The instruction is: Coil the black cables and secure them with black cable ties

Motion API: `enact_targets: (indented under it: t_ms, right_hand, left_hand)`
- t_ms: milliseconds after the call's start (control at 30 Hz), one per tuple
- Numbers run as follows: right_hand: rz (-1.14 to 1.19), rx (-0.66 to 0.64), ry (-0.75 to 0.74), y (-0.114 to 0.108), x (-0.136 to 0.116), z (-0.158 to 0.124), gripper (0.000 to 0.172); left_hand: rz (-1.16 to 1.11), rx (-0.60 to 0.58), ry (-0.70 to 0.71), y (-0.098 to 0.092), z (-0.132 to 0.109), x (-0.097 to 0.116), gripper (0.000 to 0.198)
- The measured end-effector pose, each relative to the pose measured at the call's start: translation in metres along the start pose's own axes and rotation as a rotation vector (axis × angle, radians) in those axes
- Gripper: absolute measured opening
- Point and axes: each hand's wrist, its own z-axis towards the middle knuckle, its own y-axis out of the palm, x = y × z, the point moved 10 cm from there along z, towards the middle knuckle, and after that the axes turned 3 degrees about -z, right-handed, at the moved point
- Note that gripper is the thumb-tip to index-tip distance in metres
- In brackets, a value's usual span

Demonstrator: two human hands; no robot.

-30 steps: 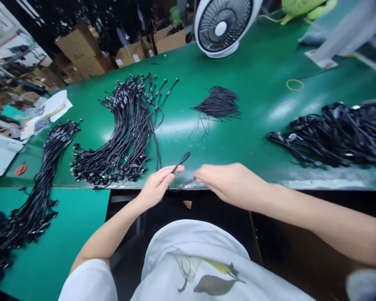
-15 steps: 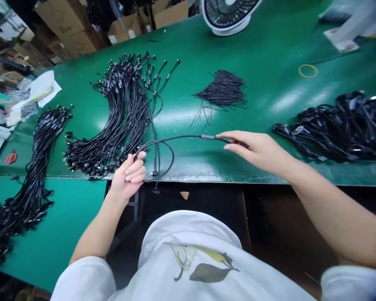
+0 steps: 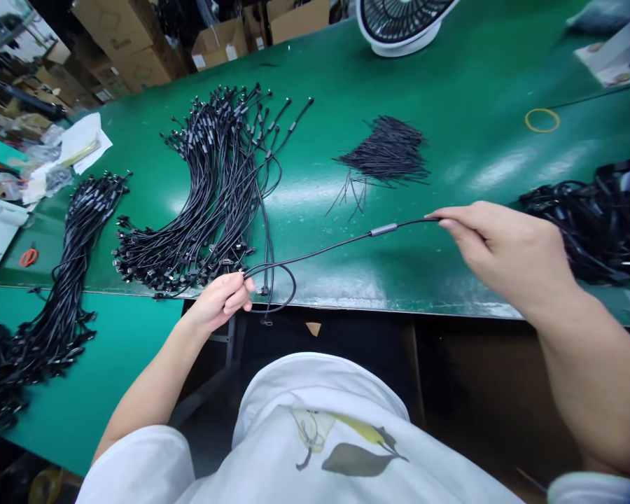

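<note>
Between my two hands runs a black cable [image 3: 325, 248] with a grey sleeve [image 3: 383, 229] on it. My left hand [image 3: 225, 299] is closed round its looped part at the table's front edge. My right hand [image 3: 504, 245] pinches the cable to the right of the sleeve; what lies inside the fingers is hidden. A loop of cable hangs just right of my left hand. Behind that hand lies a big bundle of black cables [image 3: 218, 182] with grey sleeves and metal plugs. A pile of thin black ties [image 3: 388, 150] rests farther back, between my hands.
Another cable bundle [image 3: 84, 231] spreads over the left table. Tangled black cables [image 3: 603, 217] lie beyond my right hand. At the back stands a white fan [image 3: 402, 28]. A yellow ring [image 3: 542, 120], orange scissor handles [image 3: 29, 257] and cardboard boxes [image 3: 215, 43] are around.
My right hand has moved right along the cable, away from the grey sleeve, and the cable is pulled straighter. My left hand still grips the looped part. The view has shifted slightly.
</note>
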Motion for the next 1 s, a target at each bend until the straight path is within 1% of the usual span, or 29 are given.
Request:
enact_targets:
  t_ms: [67, 133, 167, 200, 233, 267, 333, 367, 400, 433, 467, 533, 600, 667, 700, 733, 767, 833, 867, 933, 1000]
  right_hand:
    - [-0.068, 0.035, -0.048, -0.001, -0.006, -0.001, 0.031]
    - [-0.193, 0.075, -0.124, -0.003, -0.025, -0.006, 0.029]
    - [-0.248, 0.066, -0.179, -0.001, -0.039, -0.010, 0.027]
    - [-0.273, 0.025, -0.248, 0.002, -0.058, -0.015, 0.025]
    - [-0.252, -0.045, -0.332, 0.008, -0.080, -0.022, 0.025]
    - [-0.184, -0.136, -0.425, 0.013, -0.104, -0.030, 0.026]
    - [0.031, -0.296, -0.583, 0.018, -0.153, -0.045, 0.030]
    - [0.128, -0.336, -0.623, 0.017, -0.172, -0.047, 0.031]
    - [0.199, -0.347, -0.632, 0.014, -0.186, -0.044, 0.030]
    - [0.248, -0.340, -0.609, 0.013, -0.194, -0.036, 0.030]
    - [0.293, -0.334, -0.566, 0.014, -0.196, -0.025, 0.030]
    - [0.431, -0.353, -0.458, 0.023, -0.190, -0.003, 0.031]
    - [0.644, -0.349, -0.308, 0.037, -0.172, 0.015, 0.026]
    - [0.873, -0.270, -0.090, 0.054, -0.145, 0.024, 0.019]
    - [0.975, -0.235, 0.025, 0.065, -0.133, 0.023, 0.020]
    - [1.078, -0.230, 0.134, 0.079, -0.125, 0.019, 0.025]
    - [1.190, -0.249, 0.234, 0.094, -0.123, 0.011, 0.028]
    - [1.445, -0.308, 0.431, 0.122, -0.128, -0.006, 0.033]
    - [1.570, -0.318, 0.539, 0.132, -0.132, -0.014, 0.036]
    - [1.752, -0.275, 0.737, 0.145, -0.138, -0.026, 0.038]
    - [1.822, -0.229, 0.845, 0.151, -0.144, -0.033, 0.037]
  left_hand:
    - [-0.056, 0.011, 0.040, -0.006, -0.003, 0.006, 0.029]
    - [-0.120, 0.063, 0.111, -0.012, -0.004, 0.015, 0.025]
    - [-0.135, 0.103, 0.154, -0.014, -0.002, 0.018, 0.023]
    - [-0.128, 0.146, 0.201, -0.015, 0.000, 0.021, 0.022]
    - [-0.096, 0.186, 0.251, -0.014, 0.003, 0.023, 0.022]
    - [-0.041, 0.217, 0.302, -0.010, 0.007, 0.024, 0.023]
    - [0.111, 0.230, 0.383, 0.007, 0.016, 0.020, 0.028]
    - [0.187, 0.211, 0.402, 0.019, 0.020, 0.015, 0.030]
    - [0.261, 0.179, 0.402, 0.032, 0.023, 0.009, 0.032]
    - [0.327, 0.145, 0.395, 0.043, 0.026, 0.003, 0.033]
    - [0.381, 0.108, 0.380, 0.052, 0.027, -0.003, 0.032]
    - [0.411, 0.018, 0.334, 0.066, 0.028, -0.011, 0.033]
    - [0.294, -0.071, 0.298, 0.074, 0.028, -0.012, 0.038]
    - [0.083, -0.089, 0.290, 0.074, 0.029, -0.006, 0.038]
    - [-0.014, -0.062, 0.287, 0.070, 0.030, -0.004, 0.036]
    - [-0.092, -0.026, 0.271, 0.067, 0.032, -0.004, 0.034]
    - [-0.148, 0.007, 0.242, 0.064, 0.035, -0.009, 0.032]
    - [-0.197, 0.036, 0.160, 0.065, 0.041, -0.026, 0.035]
    - [-0.191, 0.042, 0.130, 0.065, 0.044, -0.036, 0.037]
    - [-0.128, 0.070, 0.116, 0.063, 0.048, -0.053, 0.042]
    - [0.017, 0.128, 0.100, 0.054, 0.050, -0.066, 0.043]
